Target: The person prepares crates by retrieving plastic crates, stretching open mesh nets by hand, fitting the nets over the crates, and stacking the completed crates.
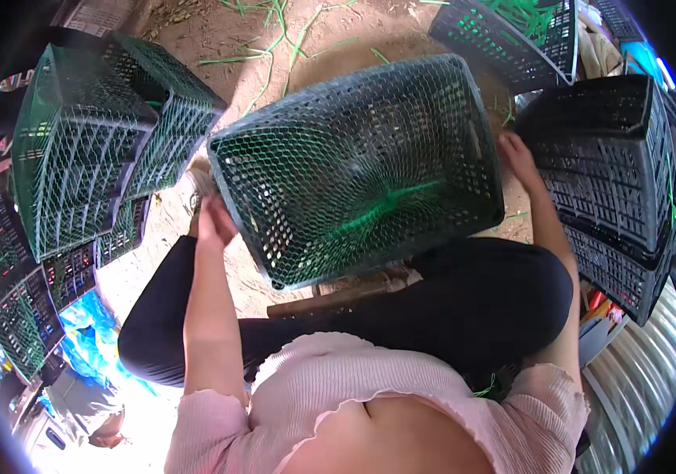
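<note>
A dark plastic crate (263, 189) is tilted in front of my knees, its open side facing me. Green netting (387, 201) is stretched across it and gathers into a bunched line near the middle. My left hand (215, 223) grips the crate's left side, with its fingertips partly hidden by the wall. At the opposite end, my right hand (518, 158) holds the right side with bent fingers, some of them out of sight behind the edge.
Net-covered crates (97, 150) are stacked at the left. Dark crates (598, 174) stand piled at the right. Another crate (504, 47) at the back holds green strands. Loose green strips (282, 39) lie on the dirt floor, and corrugated metal (646, 395) is at lower right.
</note>
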Available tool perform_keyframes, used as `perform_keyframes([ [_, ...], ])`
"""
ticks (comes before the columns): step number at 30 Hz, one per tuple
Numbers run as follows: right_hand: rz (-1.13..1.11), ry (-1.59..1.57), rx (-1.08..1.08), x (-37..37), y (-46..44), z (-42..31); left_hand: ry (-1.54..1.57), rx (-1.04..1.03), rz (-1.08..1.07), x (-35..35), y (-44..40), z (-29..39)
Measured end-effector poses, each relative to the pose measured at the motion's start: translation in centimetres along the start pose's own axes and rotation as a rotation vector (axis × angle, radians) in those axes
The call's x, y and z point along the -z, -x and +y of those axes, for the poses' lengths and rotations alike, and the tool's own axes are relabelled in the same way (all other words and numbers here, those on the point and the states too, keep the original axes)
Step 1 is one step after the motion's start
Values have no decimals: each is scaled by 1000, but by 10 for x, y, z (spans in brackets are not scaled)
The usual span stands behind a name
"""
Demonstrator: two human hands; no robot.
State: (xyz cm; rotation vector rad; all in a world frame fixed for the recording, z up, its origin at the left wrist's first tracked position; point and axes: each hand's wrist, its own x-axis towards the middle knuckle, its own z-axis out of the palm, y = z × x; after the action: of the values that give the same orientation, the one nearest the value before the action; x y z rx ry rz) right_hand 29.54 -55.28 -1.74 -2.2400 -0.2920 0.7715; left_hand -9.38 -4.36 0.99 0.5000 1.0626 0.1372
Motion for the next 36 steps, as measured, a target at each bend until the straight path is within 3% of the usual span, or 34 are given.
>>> perform_keyframes([
  [1,-13,-3,77,10,-16,-31,-134,-6,74,-55,14,16],
  [4,-15,-245,133,-4,-54,-112,-429,77,127,-72,-23,26],
  [6,-106,-195,194,-23,-80,-100,-538,87,106,-71,-38,18],
  [11,-93,-51,130,-64,-106,-49,-628,47,122,-38,-29,-21],
  [17,-119,-549,23,-32,-40,-40,-433,-56,376,0,-33,-19],
  [18,-148,-667,35,-23,-17,-49,-379,-61,364,-2,-20,-14],
  [19,-185,-737,48,-19,8,-60,-336,-51,218,-26,17,-2],
  [20,-209,-740,50,-15,34,-74,-455,45,219,-13,25,-11],
  [21,-206,-647,23,-19,60,-106,-534,146,9,-43,58,-9],
  [22,-205,-553,-4,-23,85,-139,-578,50,-53,-12,36,-49],
  [23,-208,-460,-31,-27,111,-172,-470,170,-94,-60,69,-25],
  [25,-178,-308,-77,-25,112,-129,-553,184,-135,-36,52,-29],
  [29,-115,-350,249,32,95,-166,-388,-56,-184,-94,145,12],
  [32,114,-383,415,88,93,-275,-332,-257,-111,-123,214,52],
  [33,308,14,888,103,90,-322,-260,-281,-91,-139,247,69],
  [34,132,-626,690,109,119,-374,-109,-415,-150,-151,264,80],
  [36,215,-605,1131,113,140,-440,13,-478,-115,-181,314,110],
])
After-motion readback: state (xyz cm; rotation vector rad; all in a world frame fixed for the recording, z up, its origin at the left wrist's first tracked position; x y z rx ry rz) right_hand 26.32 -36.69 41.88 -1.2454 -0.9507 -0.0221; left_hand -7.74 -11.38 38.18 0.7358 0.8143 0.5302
